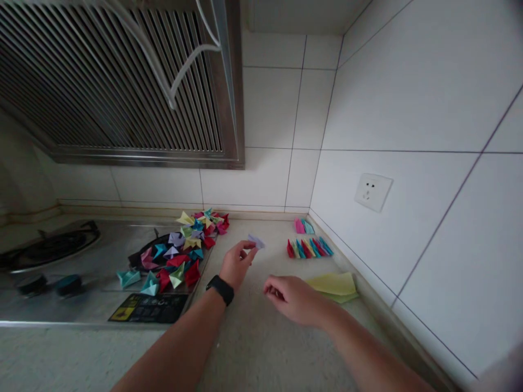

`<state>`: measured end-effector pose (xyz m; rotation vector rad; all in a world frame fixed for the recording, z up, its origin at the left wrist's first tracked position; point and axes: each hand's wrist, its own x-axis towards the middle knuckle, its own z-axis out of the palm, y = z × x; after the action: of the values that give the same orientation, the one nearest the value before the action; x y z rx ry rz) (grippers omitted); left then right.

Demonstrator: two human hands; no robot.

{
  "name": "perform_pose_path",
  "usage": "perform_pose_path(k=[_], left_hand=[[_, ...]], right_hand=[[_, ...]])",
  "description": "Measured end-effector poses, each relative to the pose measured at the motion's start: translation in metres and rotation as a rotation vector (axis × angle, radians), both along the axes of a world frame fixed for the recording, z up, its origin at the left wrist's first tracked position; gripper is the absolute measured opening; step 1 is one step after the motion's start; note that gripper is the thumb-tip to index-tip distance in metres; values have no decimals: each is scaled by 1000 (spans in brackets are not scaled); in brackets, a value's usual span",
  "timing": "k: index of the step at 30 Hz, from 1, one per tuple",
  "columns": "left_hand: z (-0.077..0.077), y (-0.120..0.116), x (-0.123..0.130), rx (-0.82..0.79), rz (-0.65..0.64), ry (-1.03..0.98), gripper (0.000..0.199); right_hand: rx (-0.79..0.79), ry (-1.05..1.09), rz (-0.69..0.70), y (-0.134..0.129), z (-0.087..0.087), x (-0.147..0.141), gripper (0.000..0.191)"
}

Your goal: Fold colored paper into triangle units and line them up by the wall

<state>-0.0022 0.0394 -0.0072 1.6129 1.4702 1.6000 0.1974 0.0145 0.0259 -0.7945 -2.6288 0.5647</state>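
My left hand [237,262], with a black watch on its wrist, pinches a small lavender folded paper [256,242] above the counter. My right hand [288,296] hovers to its right with fingers curled in, and nothing shows in it. Beside and partly behind the right forearm lie yellow paper sheets [335,284]. Farther back, a row of folded red, blue and yellow papers [309,248] stands side by side. Behind that row is a smaller group of pink and teal folded papers [304,226]. Many colourful folded paper shapes [186,247] are heaped to the left.
The heap spreads over a steel gas stove [110,239] with burners and two knobs [68,286]. A slatted range hood [134,81] hangs above, with a white cable [153,65] in front. A tiled wall with a socket [373,191] bounds the counter [249,343] on the right.
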Motion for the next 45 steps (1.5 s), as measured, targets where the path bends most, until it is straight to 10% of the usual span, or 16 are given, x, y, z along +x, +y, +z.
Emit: perform_pose_path(k=[12,20,27,45], left_hand=[[-17,27,5,-182,-54,-187,50],[12,151,4,-152,-23,503,44],[-13,234,52,-101,-127,696,25],[-20,222,63,-10,-207,1037,39]], right_hand=[[100,-58,-46,24,5,5,21],[69,-127,43,14,-3,1,23],[69,-169,150,28,-18,-9,28],[-13,-153,90,28,-16,-7,26]])
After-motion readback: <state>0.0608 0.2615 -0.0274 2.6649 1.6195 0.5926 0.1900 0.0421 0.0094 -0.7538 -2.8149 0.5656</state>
